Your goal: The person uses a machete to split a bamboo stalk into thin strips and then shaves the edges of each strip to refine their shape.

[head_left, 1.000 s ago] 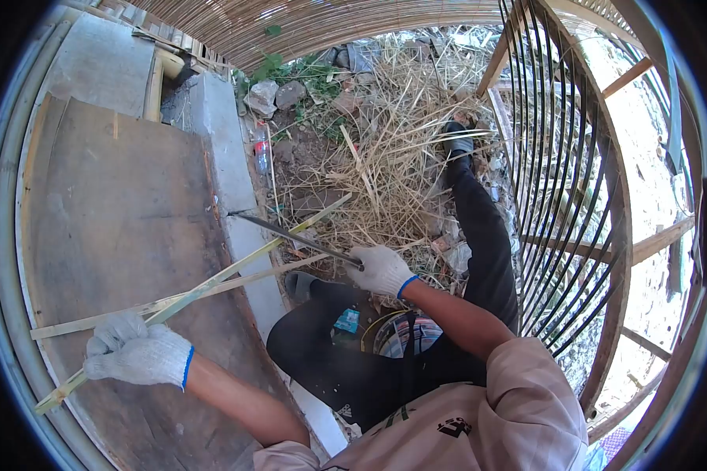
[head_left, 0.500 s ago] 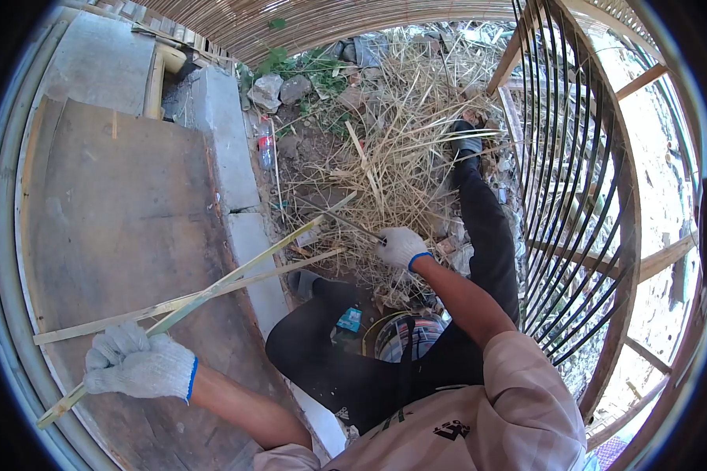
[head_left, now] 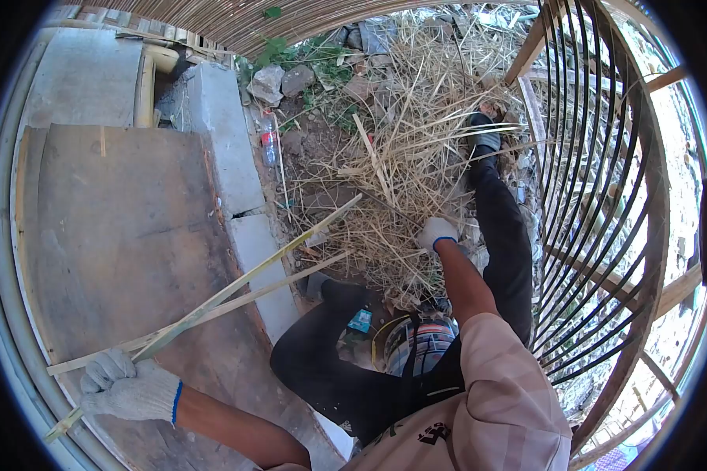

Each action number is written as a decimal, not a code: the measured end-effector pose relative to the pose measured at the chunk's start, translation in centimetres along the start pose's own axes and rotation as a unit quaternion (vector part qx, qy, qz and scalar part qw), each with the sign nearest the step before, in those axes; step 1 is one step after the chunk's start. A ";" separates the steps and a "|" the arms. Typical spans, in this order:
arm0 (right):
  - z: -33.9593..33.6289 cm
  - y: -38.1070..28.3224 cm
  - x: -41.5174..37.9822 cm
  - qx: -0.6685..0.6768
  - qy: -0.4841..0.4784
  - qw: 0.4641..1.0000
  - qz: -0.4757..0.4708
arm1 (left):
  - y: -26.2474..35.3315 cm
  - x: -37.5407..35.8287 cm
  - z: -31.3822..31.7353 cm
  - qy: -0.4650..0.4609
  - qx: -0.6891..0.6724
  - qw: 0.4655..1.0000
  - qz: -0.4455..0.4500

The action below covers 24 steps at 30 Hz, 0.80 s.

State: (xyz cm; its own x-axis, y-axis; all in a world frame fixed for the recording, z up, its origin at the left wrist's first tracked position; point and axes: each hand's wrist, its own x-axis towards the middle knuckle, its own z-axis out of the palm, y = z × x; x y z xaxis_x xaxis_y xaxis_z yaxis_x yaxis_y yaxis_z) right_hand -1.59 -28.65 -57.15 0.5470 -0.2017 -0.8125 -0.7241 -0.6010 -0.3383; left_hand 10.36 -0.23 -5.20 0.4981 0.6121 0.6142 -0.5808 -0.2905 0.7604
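My left hand (head_left: 132, 390), in a pale knitted glove with a blue cuff, is wrapped round a long greenish bamboo strip (head_left: 247, 275) near its lower end. A second, paler strip (head_left: 271, 291) lies under it, crossing it near the hand. My right hand (head_left: 437, 232), gloved too, is closed round the near end of a thin dark tool (head_left: 391, 207) that points up and left over the straw. What kind of tool it is cannot be made out.
Straw and split strips (head_left: 416, 149) cover the ground ahead. A brown board (head_left: 133, 235) lies at left beside a concrete ledge (head_left: 251, 243). A barred frame (head_left: 652, 228) curves at right. A bucket (head_left: 422, 345) stands between the legs; a plastic bottle (head_left: 270, 147) lies near the ledge.
My right hand has moved right with the dark tool, and the right arm is straighter. My left hand sits slightly lower, still on the strip. The view has shifted a little.
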 end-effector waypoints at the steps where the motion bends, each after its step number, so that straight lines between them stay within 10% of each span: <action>1: -0.2 0.2 0.4 -0.001 0.001 1.000 0.000 | -0.3 0.3 0.0 -0.003 -0.006 1.000 -0.002; 8: 1.1 -0.3 -1.1 0.050 -0.014 0.997 -0.054 | -0.8 2.3 -3.2 -0.099 -0.112 0.985 -0.088; 10: 0.4 -2.7 -4.2 0.048 0.035 0.992 -0.112 | -0.9 3.3 -5.2 -0.254 -0.278 0.908 -0.183; 24: -1.8 -9.6 -13.5 0.051 0.048 0.955 -0.287 | 2.1 -1.0 -5.3 -0.103 -0.176 0.970 -0.134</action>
State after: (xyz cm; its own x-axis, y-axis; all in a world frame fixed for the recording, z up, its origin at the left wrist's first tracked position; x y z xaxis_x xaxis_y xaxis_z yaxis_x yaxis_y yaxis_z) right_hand -1.24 -21.55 -42.08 0.8987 0.0660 -0.4336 -0.3277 -0.5560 -0.7638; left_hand 5.18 2.46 -5.36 0.7588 0.4599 0.4612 -0.5781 0.1495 0.8022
